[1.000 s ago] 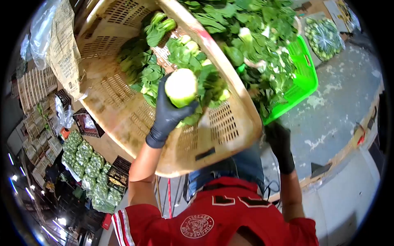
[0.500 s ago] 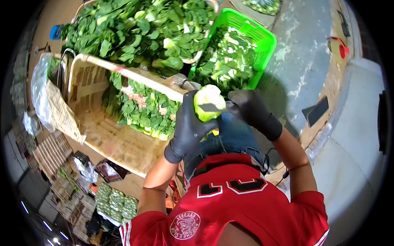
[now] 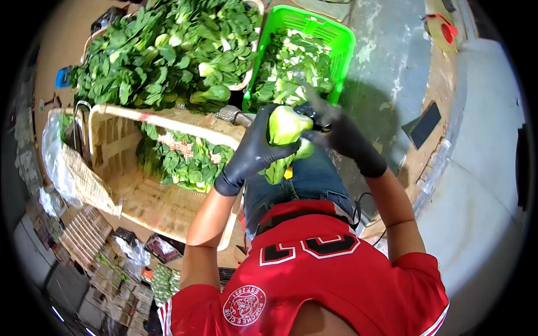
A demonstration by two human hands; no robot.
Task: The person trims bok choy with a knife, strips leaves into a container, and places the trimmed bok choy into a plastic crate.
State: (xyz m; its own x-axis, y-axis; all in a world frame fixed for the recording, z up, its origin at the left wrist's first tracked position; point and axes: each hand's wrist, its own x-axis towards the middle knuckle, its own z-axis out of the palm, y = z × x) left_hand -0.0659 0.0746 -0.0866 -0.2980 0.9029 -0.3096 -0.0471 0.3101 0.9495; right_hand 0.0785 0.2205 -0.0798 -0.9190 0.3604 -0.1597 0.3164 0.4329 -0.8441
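A pale green leafy vegetable [image 3: 284, 126] is gripped in my left hand [image 3: 255, 148], which wears a black glove, its cut base pointing up and its leaves hanging below. My right hand [image 3: 344, 140], also gloved in black, is closed on a knife [image 3: 315, 99] whose blurred blade points up and left. The fingers of this hand touch or nearly touch the vegetable's side. Behind both hands stands the green basket [image 3: 344, 53] with cut leaves and stem pieces in it.
At left is a beige crate [image 3: 140, 196] partly filled with leafy vegetables. A large heap of leafy greens [image 3: 162, 56] lies behind it. Plastic bags and paper [image 3: 87, 179] hang over the left side. A red tape roll [image 3: 447, 31] lies at the upper right.
My left hand has moved from over the beige crate to in front of the green basket with the vegetable. My right hand came up with the knife, whose blade has since swung off the vegetable's base.
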